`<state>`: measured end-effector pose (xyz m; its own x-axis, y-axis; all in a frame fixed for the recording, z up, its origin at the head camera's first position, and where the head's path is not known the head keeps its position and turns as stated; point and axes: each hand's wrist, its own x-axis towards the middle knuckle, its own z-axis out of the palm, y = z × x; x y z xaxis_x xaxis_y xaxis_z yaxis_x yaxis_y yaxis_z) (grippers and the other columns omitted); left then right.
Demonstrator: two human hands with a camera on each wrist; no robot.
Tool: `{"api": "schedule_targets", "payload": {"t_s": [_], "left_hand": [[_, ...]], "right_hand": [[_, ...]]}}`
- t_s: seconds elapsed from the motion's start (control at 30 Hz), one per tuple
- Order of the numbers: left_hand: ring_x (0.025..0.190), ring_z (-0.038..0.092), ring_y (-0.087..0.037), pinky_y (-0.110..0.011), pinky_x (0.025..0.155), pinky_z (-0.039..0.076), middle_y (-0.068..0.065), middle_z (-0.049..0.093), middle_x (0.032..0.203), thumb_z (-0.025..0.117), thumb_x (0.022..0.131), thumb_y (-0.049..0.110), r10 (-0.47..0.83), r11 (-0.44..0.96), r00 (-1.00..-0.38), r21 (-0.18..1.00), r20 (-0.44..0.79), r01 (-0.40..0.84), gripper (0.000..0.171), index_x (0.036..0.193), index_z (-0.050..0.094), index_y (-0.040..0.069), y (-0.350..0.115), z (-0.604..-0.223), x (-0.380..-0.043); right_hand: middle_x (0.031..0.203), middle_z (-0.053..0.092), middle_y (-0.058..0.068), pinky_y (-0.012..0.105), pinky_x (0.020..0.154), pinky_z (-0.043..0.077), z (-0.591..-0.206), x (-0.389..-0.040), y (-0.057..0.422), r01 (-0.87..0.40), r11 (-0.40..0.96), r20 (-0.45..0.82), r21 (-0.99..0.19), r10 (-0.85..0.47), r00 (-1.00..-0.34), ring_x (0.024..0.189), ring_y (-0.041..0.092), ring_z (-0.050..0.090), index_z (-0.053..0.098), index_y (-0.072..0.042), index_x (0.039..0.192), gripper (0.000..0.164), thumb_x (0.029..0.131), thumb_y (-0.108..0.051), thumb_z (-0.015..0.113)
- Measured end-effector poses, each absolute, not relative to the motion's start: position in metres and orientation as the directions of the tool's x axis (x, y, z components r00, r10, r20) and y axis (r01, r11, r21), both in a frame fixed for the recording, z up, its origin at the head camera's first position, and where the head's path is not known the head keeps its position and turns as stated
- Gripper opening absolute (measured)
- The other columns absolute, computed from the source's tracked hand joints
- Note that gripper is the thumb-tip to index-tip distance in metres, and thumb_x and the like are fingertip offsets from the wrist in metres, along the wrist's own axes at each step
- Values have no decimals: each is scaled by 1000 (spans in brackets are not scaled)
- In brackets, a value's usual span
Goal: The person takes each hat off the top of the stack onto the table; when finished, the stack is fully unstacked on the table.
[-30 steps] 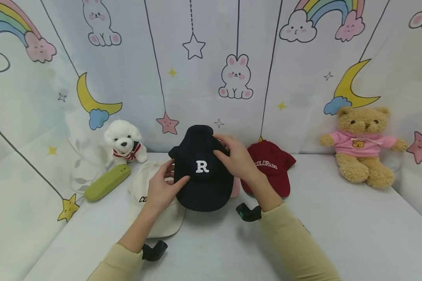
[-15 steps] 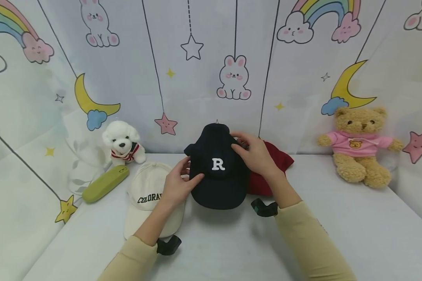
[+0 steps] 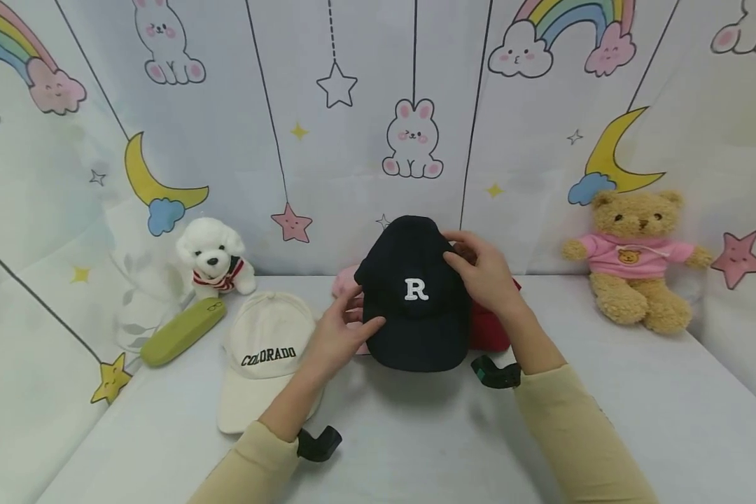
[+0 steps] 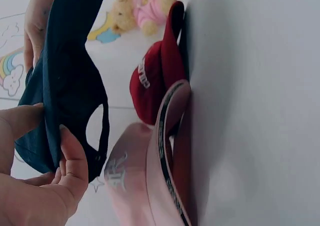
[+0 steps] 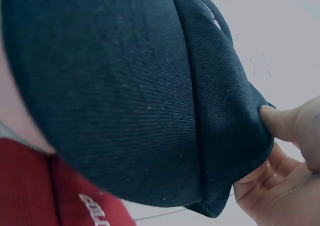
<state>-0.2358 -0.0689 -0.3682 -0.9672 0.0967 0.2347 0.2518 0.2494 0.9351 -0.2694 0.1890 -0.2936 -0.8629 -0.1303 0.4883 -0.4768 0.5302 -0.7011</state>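
Note:
A navy baseball cap (image 3: 416,301) with a white letter R is held up above the table, brim down and front facing the head view. My left hand (image 3: 340,336) grips its left edge near the brim, thumb in front and fingers behind. At the cap's upper right side, my right hand (image 3: 485,273) pinches the crown between thumb and fingers. Behind it in the left wrist view are a pink cap (image 4: 135,171) and a red cap (image 4: 160,71), both on the table. The navy cap covers most of both in the head view.
To the left lies a cream cap (image 3: 267,357) lettered COLORADO, partly behind my left forearm. A green case (image 3: 183,332) and a white plush dog (image 3: 214,255) are beyond it. At the back right a teddy bear (image 3: 633,262) sits against the patterned backdrop.
Both hands have carried the navy cap to the right, in front of the red cap. The cream cap's lettering has come into full view, and part of the pink cap shows on the left.

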Motion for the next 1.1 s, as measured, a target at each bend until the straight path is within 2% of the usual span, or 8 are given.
{"api": "schedule_targets", "payload": {"t_s": [0.17,0.3,0.53,0.7,0.93,1.1], "left_hand": [[104,61,-27,-34,88,53,-14,62,122,82,86,13,102,159,-956,944,275,289,68,146,50,6,-57,-369,-236],[101,62,-26,-33,86,53,-13,64,121,82,86,13,119,154,-943,933,310,326,69,146,50,3,-47,-366,-239],[100,62,-22,-28,83,53,-8,64,123,81,87,17,151,176,-938,925,313,337,70,148,49,7,-29,-355,-244],[98,63,-23,-31,84,55,-11,65,122,81,87,14,175,146,-922,917,346,372,69,147,49,4,-15,-351,-249],[98,65,-23,-36,89,54,-12,66,120,82,86,14,170,147,-916,910,363,387,69,145,50,2,4,-353,-257],[95,62,-22,-33,89,52,-11,65,116,82,86,11,179,101,-926,930,333,354,64,142,53,2,19,-356,-258]], "right_hand": [[113,64,19,40,83,48,-290,-266,199,-460,540,495,-704,-91,-864,98,31,59,61,-4,135,33,102,-9,61],[110,64,20,41,83,46,-285,-264,208,-456,553,506,-697,-71,-860,98,31,59,62,-4,134,33,102,-10,60],[108,66,21,37,79,46,-275,-261,226,-455,592,538,-665,-43,-842,97,32,61,63,-5,134,33,102,-14,61],[109,64,21,36,78,44,-273,-261,243,-443,621,542,-646,-34,-839,96,30,59,62,-4,134,33,103,-15,60],[110,64,21,21,71,44,-272,-260,262,-413,650,534,-638,-12,-845,95,29,58,61,-4,136,36,103,-19,60],[113,63,21,21,71,43,-271,-253,274,-366,669,521,-646,36,-853,100,30,57,61,-7,137,38,103,-24,60]]}}
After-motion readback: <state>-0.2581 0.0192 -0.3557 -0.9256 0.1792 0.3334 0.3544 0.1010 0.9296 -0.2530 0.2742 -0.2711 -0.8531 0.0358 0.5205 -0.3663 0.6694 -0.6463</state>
